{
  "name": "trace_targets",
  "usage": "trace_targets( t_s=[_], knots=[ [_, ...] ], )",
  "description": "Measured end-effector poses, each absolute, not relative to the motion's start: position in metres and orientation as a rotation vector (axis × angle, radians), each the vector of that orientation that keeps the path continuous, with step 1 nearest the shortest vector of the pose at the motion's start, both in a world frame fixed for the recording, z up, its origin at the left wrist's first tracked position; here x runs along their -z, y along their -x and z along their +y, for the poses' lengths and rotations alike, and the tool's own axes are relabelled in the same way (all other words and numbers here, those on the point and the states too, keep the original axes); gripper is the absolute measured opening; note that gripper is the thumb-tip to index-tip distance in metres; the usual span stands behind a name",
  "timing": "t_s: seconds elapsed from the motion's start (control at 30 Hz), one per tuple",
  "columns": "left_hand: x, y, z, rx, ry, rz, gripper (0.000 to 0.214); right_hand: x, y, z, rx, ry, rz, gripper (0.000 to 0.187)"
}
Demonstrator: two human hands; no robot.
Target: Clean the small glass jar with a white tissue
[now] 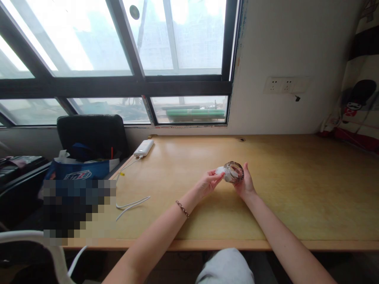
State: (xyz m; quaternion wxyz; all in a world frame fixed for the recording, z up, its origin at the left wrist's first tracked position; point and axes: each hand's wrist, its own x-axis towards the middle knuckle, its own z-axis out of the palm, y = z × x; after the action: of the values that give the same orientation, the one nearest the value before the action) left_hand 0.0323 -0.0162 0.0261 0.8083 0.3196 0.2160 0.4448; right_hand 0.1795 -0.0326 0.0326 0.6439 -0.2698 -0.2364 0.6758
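Observation:
My right hand (245, 182) is wrapped round a small brownish faceted glass (234, 172), held tilted just above the wooden desk (296, 189). My left hand (209, 182) pinches a small white wad, perhaps a tissue (220, 170), and presses it against the glass's side. Both hands meet over the middle of the desk. A beaded bracelet (182, 208) sits on my left wrist.
A white power bank (143, 148) with a white cable (130, 203) lies at the desk's left end. A black chair (91, 136) carrying a blue bag (78, 169) stands to the left. Wall sockets (286, 85) are behind; a patterned cloth (359, 106) hangs at far right.

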Motion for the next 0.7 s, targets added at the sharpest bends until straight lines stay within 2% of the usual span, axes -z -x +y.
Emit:
trace_targets(
  t_s=[0.3,0.43,0.6,0.7],
  knots=[
    [-0.028,-0.030,-0.027,-0.760,-0.832,0.446,0.042,-0.029,-0.180,-0.031,-1.553,0.583,-0.523,0.046],
    [-0.030,-0.036,-0.031,-0.786,-0.845,0.444,0.048,-0.030,-0.178,-0.033,-1.570,0.550,-0.528,0.045],
    [-0.024,-0.035,-0.026,-0.788,-0.856,0.553,0.026,-0.028,-0.175,-0.034,-1.632,0.569,-0.499,0.041],
    [-0.019,-0.033,-0.021,-0.821,-0.843,0.575,0.024,-0.026,-0.174,-0.033,-1.680,0.554,-0.533,0.039]
  ],
)
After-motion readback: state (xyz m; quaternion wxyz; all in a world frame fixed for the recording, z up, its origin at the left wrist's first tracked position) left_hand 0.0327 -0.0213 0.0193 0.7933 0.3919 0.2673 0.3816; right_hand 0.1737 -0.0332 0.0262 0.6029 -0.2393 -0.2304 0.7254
